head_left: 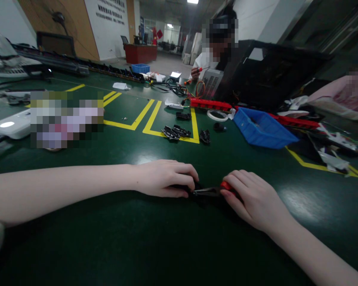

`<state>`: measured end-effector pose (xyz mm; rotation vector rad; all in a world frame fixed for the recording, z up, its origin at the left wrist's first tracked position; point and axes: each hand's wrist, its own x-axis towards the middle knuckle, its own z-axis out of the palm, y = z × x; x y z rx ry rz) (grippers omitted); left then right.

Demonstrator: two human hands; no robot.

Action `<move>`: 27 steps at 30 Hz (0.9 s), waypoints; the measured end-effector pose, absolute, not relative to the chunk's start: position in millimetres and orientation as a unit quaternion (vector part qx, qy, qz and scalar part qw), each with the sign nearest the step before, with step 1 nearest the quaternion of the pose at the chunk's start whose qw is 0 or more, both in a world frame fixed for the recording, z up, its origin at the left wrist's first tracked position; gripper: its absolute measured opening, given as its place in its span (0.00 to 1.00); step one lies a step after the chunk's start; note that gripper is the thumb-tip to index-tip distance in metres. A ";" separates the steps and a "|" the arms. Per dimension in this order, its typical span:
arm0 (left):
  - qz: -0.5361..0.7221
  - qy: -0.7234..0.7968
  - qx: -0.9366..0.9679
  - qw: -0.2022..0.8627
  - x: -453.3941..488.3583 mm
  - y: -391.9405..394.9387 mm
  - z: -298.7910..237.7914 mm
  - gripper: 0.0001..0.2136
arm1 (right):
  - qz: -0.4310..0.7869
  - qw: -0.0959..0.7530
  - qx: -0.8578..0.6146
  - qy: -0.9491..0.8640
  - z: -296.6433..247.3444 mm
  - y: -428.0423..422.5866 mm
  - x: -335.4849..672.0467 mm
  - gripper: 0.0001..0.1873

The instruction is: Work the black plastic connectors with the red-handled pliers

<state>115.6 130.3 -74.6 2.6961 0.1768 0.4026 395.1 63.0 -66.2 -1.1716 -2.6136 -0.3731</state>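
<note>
My left hand (164, 178) lies on the green table (137, 238) with its fingers curled over a small black part (183, 186), mostly hidden under them. My right hand (253, 198) is closed on a red-handled tool (226, 185) whose dark metal tip (207, 192) points left and meets the black part. Both hands rest low on the table, close together near its middle.
Several small black parts (176, 132) lie beyond on yellow floor-style lines. A blue bin (264, 129) stands to the right, red strips (210, 104) and wires behind it. A person (209, 59) works with a screwdriver at the far side; another person (346, 95) sits at right.
</note>
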 end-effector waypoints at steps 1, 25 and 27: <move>0.144 0.066 0.965 0.207 115.6 130.6 -74.8 0.07 | -0.131 0.129 -0.404 -0.896 -66.3 62.8 395.2 0.15; 0.172 0.062 0.955 0.234 115.2 135.4 -80.8 0.10 | -0.097 0.146 -0.419 -0.891 -66.4 63.8 395.6 0.15; 0.174 0.064 0.954 0.234 115.2 135.3 -81.2 0.10 | -0.101 0.148 -0.418 -0.891 -66.3 63.3 395.7 0.15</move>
